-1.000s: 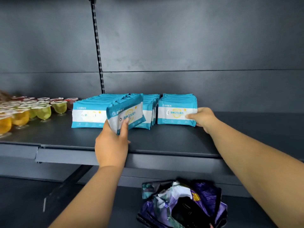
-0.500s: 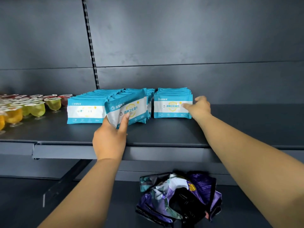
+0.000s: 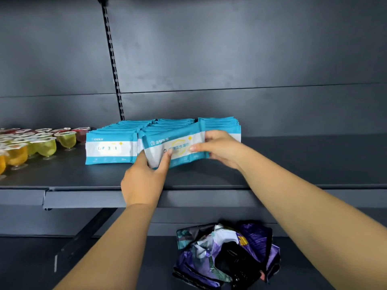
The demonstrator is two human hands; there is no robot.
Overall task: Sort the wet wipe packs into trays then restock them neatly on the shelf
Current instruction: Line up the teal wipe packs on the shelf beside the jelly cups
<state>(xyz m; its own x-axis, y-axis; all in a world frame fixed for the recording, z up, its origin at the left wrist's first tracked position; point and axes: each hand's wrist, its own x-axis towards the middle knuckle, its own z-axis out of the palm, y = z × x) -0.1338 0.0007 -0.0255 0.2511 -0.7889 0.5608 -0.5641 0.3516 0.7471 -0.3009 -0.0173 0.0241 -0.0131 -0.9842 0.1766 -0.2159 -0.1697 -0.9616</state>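
Observation:
Blue-and-white wet wipe packs stand in three rows on the dark shelf (image 3: pixel 293 164): a left row (image 3: pixel 111 149), a middle row (image 3: pixel 167 123) and a right row (image 3: pixel 222 122). A tilted bunch of packs (image 3: pixel 178 143) is held in front of the middle and right rows. My left hand (image 3: pixel 144 176) grips its lower left end, thumb across the front. My right hand (image 3: pixel 219 147) holds its right end, thumb on the front face. The bunch and my right hand hide the fronts of the middle and right rows.
Jelly cups (image 3: pixel 41 143) in yellow, green and red fill the shelf's left part. A crumpled purple patterned bag (image 3: pixel 228 254) lies on the lower shelf. A slotted upright (image 3: pixel 113 59) runs up the back panel. The shelf to the right of the packs is bare.
My right hand left the right row's front and came left to take the right end of the tilted bunch. The bunch shifted right, now spanning the middle and right rows.

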